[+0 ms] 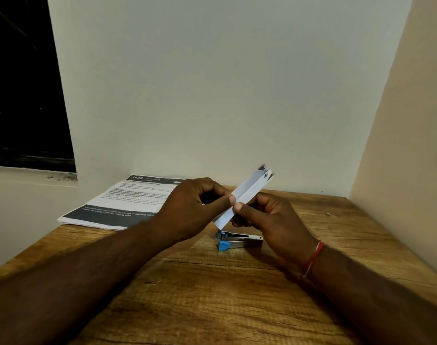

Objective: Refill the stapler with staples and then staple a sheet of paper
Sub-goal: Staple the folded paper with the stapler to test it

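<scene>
White slim packet (247,192), likely the staples, is up over the table's middle. Left hand (187,207) and right hand (269,220) both pinch its near end. Its long axis tilts up and away to the right. Probably light thin card, easily crushed; hold by the edges. Stapler (240,241) lies on wooden table (212,295) below, axis left-right, blue end left. Printed sheet (118,205) sits at the back-left corner.

Both forearms angle inward and the hands meet just above the stapler (240,241). The left hand (187,207) and the right hand (269,216) each pinch a white folded paper (247,192) between thumb and curled fingers (210,186), thumb tips nearly touching.
</scene>
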### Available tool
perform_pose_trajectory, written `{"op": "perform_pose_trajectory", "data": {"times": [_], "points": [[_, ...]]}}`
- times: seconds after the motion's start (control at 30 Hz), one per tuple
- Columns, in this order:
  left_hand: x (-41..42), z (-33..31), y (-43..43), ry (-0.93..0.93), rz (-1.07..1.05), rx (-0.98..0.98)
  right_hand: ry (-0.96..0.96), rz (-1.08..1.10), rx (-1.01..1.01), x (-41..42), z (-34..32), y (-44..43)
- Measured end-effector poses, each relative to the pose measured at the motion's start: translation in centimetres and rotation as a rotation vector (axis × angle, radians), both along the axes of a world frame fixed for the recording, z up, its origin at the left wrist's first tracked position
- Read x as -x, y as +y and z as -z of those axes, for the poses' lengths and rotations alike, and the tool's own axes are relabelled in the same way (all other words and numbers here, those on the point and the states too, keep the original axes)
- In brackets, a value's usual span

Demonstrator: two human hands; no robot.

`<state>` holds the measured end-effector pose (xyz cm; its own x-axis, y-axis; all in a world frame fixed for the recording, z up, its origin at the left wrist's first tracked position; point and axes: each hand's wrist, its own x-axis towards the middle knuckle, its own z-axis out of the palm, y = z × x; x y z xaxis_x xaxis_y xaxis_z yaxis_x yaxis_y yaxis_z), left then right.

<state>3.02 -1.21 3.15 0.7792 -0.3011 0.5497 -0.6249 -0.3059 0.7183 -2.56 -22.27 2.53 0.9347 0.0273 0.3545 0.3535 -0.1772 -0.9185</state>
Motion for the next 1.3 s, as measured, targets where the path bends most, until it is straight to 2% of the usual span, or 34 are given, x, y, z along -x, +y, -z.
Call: {"op": "perform_pose_trajectory", "data": {"times": [0.1,0.33,0.6,0.97,1.17,1.3], "points": [[0.09,-0.06,-0.04,-0.008,-0.001,0.000,0.004,-0.015,-0.009,-0.08,0.11,0.07],[-0.23,0.23,0.17,-0.145,-0.044,-0.079,-0.006,0.037,-0.213,-0.37,-0.06,-0.21],[-0.30,0.43,-0.13,-0.181,-0.060,-0.024,-0.042,-0.024,-0.034,-0.29,0.34,0.11],[-0.13,0.01,-0.06,-0.164,-0.055,-0.039,-0.019,0.005,-0.012,0.05,0.03,0.24],[-0.17,0.02,0.15,-0.188,-0.045,-0.073,-0.061,0.030,-0.099,-0.06,-0.31,0.04],[0.06,0.18,-0.13,-0.212,-0.034,-0.026,-0.057,-0.014,-0.035,0.09,-0.26,0.21]]}}
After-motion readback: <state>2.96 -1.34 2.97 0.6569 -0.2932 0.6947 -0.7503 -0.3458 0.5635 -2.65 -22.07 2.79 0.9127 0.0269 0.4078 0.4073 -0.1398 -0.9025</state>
